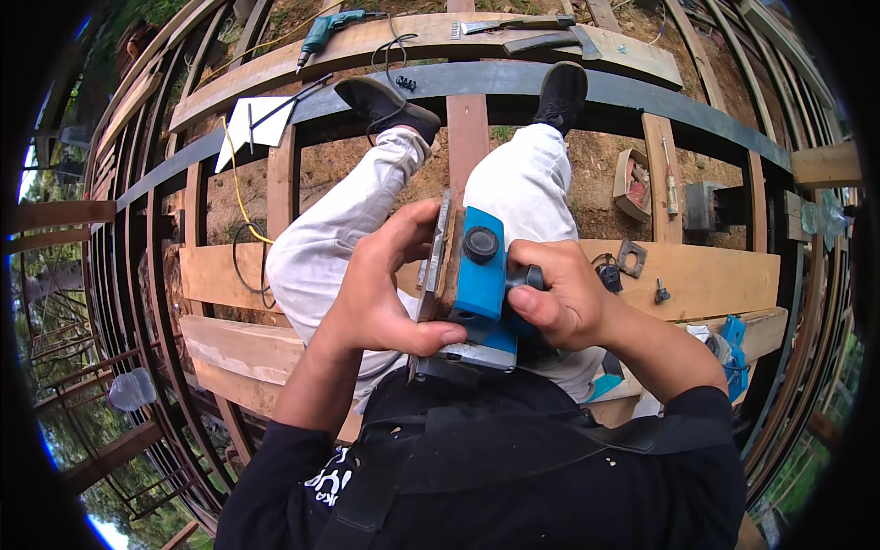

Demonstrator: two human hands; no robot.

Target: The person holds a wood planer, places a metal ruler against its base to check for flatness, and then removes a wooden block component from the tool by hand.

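The person sits with legs spread in pale trousers, and a blue power planer is held up above the lap, its flat metal sole turned to the left. The left hand grips it from the sole side, thumb pressed along the lower end, fingers hooked round the far part of the plate. The right hand is closed around a black side knob, thumb lying on top; a larger round black knob stands on the blue body between the two hands. Over on the bench plank, to the right, I can see a square metal plate with a hole by the far edge and a small knobbed bolt closer to the near edge. Past the feet, a green drill lies across the far edge of the outer plank, left of its middle, while an axe rests toward its right end. A white board sits near the left end of the dark beam. An open box holding reddish pieces stands just left of a crosswise timber.
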